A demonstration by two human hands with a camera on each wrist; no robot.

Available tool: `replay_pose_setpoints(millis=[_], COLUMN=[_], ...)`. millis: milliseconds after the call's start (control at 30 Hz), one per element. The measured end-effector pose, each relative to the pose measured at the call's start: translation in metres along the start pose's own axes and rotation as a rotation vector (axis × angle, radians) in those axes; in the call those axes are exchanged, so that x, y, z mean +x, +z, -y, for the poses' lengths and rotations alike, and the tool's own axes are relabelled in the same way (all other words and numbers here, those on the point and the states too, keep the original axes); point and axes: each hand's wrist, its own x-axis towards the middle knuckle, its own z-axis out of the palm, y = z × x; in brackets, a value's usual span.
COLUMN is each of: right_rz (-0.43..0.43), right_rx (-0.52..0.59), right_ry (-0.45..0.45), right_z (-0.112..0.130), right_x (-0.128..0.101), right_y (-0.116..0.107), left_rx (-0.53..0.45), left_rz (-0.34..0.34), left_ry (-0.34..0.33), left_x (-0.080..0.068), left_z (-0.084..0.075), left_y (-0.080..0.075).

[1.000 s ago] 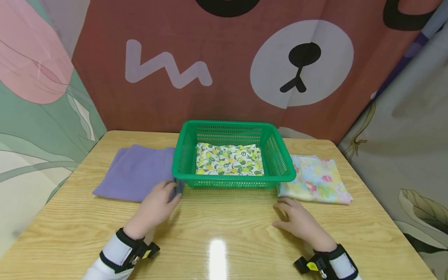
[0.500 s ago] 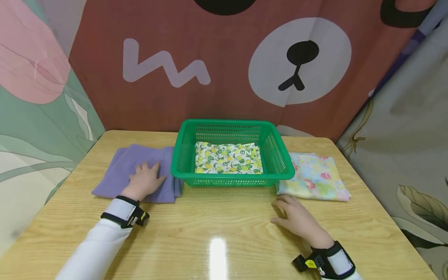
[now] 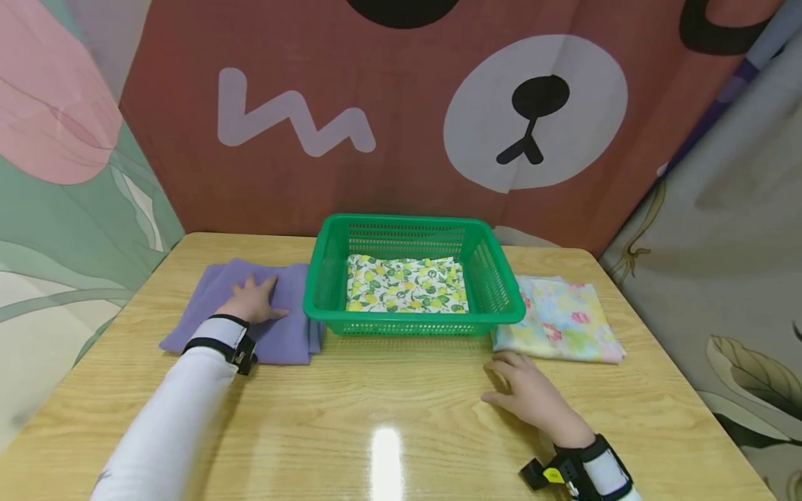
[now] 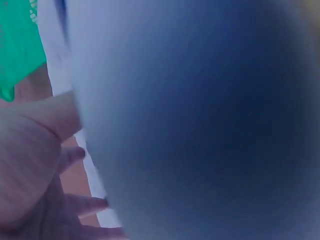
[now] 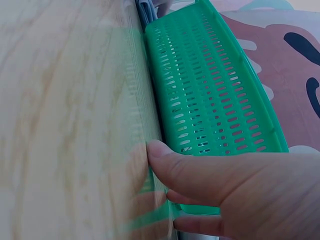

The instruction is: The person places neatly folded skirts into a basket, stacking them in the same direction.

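Wood-grain table (image 3: 388, 410) lay nearest, and on it the right hand (image 3: 532, 393) rested palm down with relaxed fingers, holding nothing, just short of the folded floral cloth (image 3: 560, 320) (close enough, I judge, to take it without stretching). Beyond, the green basket (image 3: 501, 278) stood in the middle between the two folded piles, a lemon-print cloth (image 3: 407, 285) lying flat inside it. To its left, the left hand (image 3: 253, 300) pressed flat and spread on the folded purple cloth (image 3: 282, 334), which touched the basket's wall; the flat palm seemed meant to smooth or steady the stack. A bear-print backdrop (image 3: 532, 111) hung behind.
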Motion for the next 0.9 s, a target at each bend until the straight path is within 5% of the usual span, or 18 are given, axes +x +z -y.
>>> replay_pose_setpoints(millis=[633, 900], right_rz=[-0.001, 0.018], right_rx=[0.006, 0.008], right_ry=[0.006, 0.025], right_z=[0.003, 0.003], right_x=[0.002, 0.000], right_y=[0.000, 0.000], left_rx=[-0.023, 0.007], left_rz=[0.139, 0.120], left_ry=[-0.008, 0.010], left_x=[-0.002, -0.018], left_z=[0.012, 0.010], left_y=[-0.013, -0.008])
